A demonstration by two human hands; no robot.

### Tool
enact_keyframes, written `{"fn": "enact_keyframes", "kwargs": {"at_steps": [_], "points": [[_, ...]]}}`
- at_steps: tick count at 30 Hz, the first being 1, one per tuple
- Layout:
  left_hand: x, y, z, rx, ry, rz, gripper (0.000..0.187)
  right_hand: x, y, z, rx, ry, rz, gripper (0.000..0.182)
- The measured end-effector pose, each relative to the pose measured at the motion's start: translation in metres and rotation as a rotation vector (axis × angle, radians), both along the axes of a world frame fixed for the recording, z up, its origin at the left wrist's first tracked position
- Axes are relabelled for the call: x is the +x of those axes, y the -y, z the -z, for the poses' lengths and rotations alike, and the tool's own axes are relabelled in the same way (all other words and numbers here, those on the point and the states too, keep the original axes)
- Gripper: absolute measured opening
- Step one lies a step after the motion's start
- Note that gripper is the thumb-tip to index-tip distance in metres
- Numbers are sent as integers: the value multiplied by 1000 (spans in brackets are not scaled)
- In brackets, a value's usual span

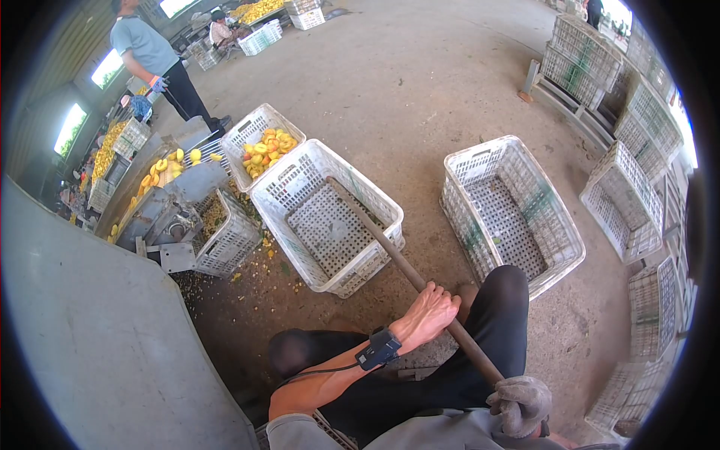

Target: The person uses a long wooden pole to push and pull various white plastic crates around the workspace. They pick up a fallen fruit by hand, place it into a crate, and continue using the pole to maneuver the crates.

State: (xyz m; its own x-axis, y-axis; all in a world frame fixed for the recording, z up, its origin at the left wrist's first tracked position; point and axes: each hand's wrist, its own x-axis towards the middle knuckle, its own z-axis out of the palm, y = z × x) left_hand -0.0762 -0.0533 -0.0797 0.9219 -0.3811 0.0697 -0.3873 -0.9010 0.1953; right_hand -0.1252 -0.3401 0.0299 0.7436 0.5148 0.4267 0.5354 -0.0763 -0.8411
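Note:
My bare left hand (pixel 426 319), with a black device strapped at the wrist, is wrapped round a long wooden pole (pixel 401 262). My right hand (pixel 520 405), in a dirty grey glove, closes on the pole's near end by my lap. The pole slants away to the left over the rim of a white plastic crate (pixel 321 281), its far end inside. Some small debris lies on that crate's slotted bottom. Against its far side stands another white crate (pixel 244 124) holding yellow-orange fruit (pixel 267 150).
To the right stands a white crate (pixel 577 259); beyond are stacked crates (pixel 581 56) on a metal rack. On the left are a grey metal panel (pixel 97 315), a machine with fruit, and a crate of scraps (pixel 236 244). A person (pixel 150 56) stands at the back left.

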Motion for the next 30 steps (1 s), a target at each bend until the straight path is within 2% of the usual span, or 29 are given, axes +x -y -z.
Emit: {"fn": "enact_keyframes", "kwargs": {"at_steps": [18,21,30], "points": [[1,0,-5,21,-11,0,35,1,2,2,-2,9,-11,22],[1,-2,-9,28,-51,6,14,2,1,1,0,15,-23,21],[0,-1,-9,11,-43,-7,13,3,1,-3,-24,25,-18,21]]}}
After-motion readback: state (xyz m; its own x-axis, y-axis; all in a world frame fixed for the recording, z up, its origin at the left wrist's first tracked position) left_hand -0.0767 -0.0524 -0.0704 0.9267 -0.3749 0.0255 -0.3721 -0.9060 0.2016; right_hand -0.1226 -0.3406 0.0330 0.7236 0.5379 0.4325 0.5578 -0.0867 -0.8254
